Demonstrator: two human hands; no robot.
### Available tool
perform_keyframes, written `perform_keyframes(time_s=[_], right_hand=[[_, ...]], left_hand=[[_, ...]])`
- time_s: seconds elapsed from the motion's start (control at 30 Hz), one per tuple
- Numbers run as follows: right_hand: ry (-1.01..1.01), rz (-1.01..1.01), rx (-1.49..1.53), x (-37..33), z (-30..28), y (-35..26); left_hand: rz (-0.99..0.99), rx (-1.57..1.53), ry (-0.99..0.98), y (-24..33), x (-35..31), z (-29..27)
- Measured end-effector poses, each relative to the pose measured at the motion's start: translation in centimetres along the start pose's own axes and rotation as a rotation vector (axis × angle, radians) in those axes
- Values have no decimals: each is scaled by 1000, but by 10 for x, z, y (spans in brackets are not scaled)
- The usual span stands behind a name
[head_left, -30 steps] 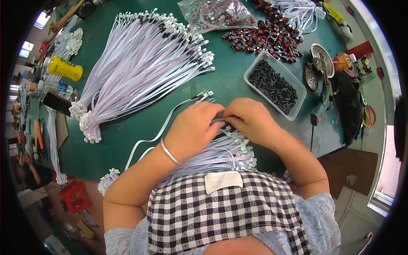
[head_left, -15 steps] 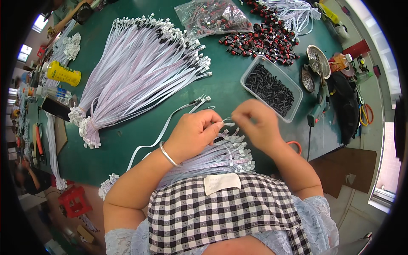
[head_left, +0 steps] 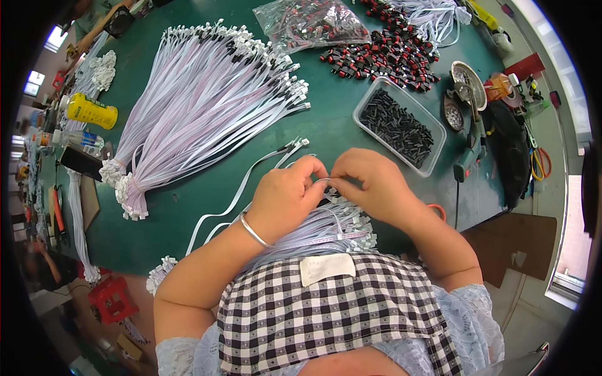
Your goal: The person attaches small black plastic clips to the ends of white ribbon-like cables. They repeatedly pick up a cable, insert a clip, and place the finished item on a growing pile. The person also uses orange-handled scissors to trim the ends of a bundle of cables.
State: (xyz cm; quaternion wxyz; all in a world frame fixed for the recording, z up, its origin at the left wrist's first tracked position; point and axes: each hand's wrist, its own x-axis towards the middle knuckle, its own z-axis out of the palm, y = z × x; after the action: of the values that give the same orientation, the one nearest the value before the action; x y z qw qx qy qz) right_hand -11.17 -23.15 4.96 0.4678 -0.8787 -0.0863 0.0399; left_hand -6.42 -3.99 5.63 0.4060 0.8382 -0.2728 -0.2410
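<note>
Basically, my left hand [head_left: 285, 191] pinches 1 thin pale strand [head_left: 324, 180] from 9 o'clock, right hand [head_left: 370, 182] pinches it from 3 o'clock. Cable bundle [head_left: 313, 229] sits at strand's 6 o'clock, black-tube tray [head_left: 438, 150] at 2. I'd pinch close in, light pressure, no kinking.

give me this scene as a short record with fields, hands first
left hand: pinching a thin pale strand
right hand: fingertips at the same strand, exact grip unclear
below hands: white cable bundle
far left: larger fanned cable bundle
right, beyond hands: clear tub of small black pieces
behind tub: red-and-black connectors, loose pile
surface: green table
</note>
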Motion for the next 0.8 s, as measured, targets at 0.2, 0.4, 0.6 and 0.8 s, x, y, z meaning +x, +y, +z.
perform_keyframes(time_s=[0.2, 0.4, 0.6, 0.8], right_hand=[[-138, -245, 51, 1, -13, 12], [-260, -499, -116, 4, -39, 17], [219, 164, -801, 20, -81, 50], [126, 231, -870, 16, -71, 69]], left_hand=[[-189, -466, -308, 1, 3, -15], [340, -37, -289, -3, 1, -18], [54, -189, -35, 14, 0, -12], [-214, -616, -160, 1, 0, -6]])
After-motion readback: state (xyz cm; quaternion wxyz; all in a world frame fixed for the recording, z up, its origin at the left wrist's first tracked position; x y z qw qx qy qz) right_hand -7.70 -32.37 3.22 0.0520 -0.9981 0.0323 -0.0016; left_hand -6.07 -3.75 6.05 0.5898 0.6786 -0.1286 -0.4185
